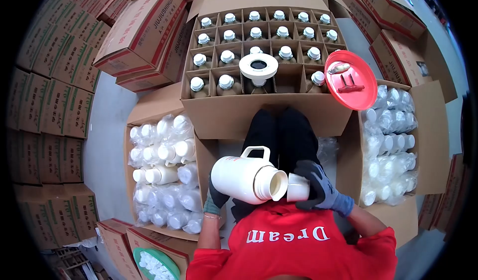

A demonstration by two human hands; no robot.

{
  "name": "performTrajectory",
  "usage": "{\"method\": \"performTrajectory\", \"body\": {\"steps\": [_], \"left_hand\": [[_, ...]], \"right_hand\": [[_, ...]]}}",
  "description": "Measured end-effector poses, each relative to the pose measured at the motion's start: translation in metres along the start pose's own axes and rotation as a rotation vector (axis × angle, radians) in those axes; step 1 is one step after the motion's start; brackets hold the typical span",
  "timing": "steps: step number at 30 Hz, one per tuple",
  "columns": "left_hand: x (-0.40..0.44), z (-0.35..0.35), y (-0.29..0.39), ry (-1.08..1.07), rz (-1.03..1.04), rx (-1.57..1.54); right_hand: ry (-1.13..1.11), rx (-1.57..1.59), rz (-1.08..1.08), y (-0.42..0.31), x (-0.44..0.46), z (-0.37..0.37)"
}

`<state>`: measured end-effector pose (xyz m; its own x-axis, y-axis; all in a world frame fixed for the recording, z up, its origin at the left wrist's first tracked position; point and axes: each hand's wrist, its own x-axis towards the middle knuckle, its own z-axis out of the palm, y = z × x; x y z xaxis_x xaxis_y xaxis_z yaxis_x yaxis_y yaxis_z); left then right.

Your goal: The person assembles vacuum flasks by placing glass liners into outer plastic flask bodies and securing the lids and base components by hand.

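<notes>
A white thermos jug with a loop handle lies tilted across my lap, its open mouth facing right. My gloved left hand is wrapped round the base end of the jug. My gloved right hand grips a white cup-shaped lid close beside the jug's mouth. Ahead, a divided carton holds rows of bottles with white caps. A white funnel-like ring piece sits over one front compartment, and the compartment to its right has no bottle.
A red plate with small tools rests at the carton's right corner. Boxes of plastic-wrapped white jugs and white parts flank me. A green basin of white pieces sits lower left. Stacked cartons stand beyond.
</notes>
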<state>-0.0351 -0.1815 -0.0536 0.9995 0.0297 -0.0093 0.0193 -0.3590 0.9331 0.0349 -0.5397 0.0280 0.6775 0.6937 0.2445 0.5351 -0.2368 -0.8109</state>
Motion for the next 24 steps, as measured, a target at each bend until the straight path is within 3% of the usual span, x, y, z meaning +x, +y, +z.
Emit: {"method": "performTrajectory", "body": {"steps": [2,5,11,15,20,22,24], "left_hand": [[0.007,-0.002,0.005,-0.077,-0.048,-0.036],[0.015,-0.007,-0.004,-0.195,-0.050,-0.063],[0.026,-0.007,-0.007,-0.323,0.054,0.106],[0.035,0.021,-0.013,-0.241,0.171,0.263],[0.015,0.030,0.007,-0.038,0.247,0.739],[0.013,0.026,0.001,-0.014,0.243,0.757],[0.009,0.021,-0.039,-0.031,0.212,0.579]], "right_hand": [[0.101,0.071,-0.011,0.001,0.018,0.011],[-0.042,0.200,-0.281,0.013,0.072,0.036],[-0.063,0.414,-0.293,-0.015,0.138,0.012],[0.029,0.351,-0.243,-0.021,0.148,-0.001],[0.216,0.302,-0.185,-0.029,0.152,0.005],[0.245,0.335,-0.244,-0.030,0.151,0.015],[0.231,0.383,-0.241,-0.029,0.150,0.021]]}}
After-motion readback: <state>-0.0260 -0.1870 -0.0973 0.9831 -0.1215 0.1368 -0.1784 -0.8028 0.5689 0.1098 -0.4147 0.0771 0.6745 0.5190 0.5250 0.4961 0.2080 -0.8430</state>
